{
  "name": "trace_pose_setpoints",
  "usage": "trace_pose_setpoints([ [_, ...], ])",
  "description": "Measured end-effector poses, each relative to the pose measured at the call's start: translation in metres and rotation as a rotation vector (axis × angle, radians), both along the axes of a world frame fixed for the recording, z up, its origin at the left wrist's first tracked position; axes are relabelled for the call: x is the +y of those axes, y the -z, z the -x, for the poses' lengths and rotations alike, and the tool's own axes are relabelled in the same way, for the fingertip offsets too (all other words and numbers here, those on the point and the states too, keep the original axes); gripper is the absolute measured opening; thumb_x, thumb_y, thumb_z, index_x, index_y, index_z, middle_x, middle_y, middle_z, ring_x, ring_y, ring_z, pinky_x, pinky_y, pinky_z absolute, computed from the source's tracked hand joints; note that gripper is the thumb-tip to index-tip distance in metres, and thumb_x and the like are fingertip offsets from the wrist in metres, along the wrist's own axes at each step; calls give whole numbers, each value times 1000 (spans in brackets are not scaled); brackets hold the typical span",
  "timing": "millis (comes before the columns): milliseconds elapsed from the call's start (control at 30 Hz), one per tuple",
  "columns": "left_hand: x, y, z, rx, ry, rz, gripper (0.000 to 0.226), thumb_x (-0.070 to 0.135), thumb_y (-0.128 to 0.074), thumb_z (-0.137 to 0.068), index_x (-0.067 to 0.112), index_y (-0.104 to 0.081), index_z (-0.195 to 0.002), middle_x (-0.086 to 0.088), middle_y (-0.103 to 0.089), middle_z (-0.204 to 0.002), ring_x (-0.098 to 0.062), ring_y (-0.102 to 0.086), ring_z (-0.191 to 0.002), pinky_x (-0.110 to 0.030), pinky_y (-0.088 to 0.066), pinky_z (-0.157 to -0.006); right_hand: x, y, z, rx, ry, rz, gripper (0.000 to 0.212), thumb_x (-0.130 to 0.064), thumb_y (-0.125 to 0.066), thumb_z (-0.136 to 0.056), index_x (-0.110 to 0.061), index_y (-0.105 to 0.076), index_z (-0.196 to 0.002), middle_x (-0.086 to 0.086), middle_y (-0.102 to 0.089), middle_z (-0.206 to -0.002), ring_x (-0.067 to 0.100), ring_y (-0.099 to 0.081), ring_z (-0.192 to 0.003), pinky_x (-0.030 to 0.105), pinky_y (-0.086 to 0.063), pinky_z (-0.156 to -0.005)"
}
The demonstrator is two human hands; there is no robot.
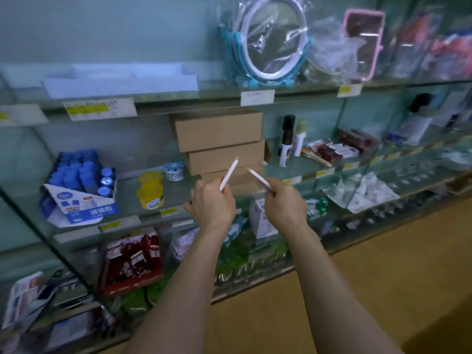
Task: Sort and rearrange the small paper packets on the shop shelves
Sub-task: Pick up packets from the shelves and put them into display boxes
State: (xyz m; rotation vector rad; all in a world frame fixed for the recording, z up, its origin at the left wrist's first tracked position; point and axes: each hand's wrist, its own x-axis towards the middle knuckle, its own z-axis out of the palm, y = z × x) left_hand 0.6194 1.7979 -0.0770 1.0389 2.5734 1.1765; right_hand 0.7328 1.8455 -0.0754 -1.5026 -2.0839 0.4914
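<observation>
two slim packets held up before the middle shelf
the left hand pinches a white packet edge-up and the right hand grips a second packet, both in mid-air before the cardboard boxes. best to square their edges together, then lay them flat on the glass shelf.

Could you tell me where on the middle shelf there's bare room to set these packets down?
Bare glass lies between the blue bottle tray and the yellow tubs. Right of the cardboard boxes it is crowded.
</observation>
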Motion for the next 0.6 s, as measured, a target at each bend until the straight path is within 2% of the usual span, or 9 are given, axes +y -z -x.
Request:
trace_pose_setpoints([
  [233, -2, -16, -7, 44, -210, -84, 23, 27, -50, -93, 17, -71, -93, -14, -59, -96, -34, -54, -99, -49, -41, -92, 25, -19, 9, 28, -240, -89, 31, -12, -39, -95, -18, -62, -116, 14, -62, -95, 36, -57, -92, 42, -46, -78],
  [333, -9, -30, -6, 84, -287, -122, 22, 28, -50, -93, 21, -71, -98, -12, -58, -100, -34, -53, -102, -48, -40, -95, 27, -35, 14, 85, -317, -145, 26, -13, -42, -94, -17, -64, -108, 15, -65, -94, 38, -57, -93, 41, -45, -77],
  [467, -19, -57, -3, 169, -342, -149, 25, 28, -47, -96, 23, -71, -102, -11, -54, -100, -33, -52, -104, -44, -37, -94, 27, -61, 23, 177, -435, -242, 38, -12, -42, -92, -30, -61, -119, 11, -68, -102, 37, -59, -97, 42, -50, -81],
  [600, -23, -83, -1, 243, -367, -180, 25, 26, -44, -97, 20, -69, -94, -8, -47, -93, -33, -49, -102, -43, -33, -91, 31, -96, 27, 203, -529, -331, 43, -7, -42, -92, -32, -62, -120, 8, -68, -103, 35, -57, -101, 37, -42, -77],
])
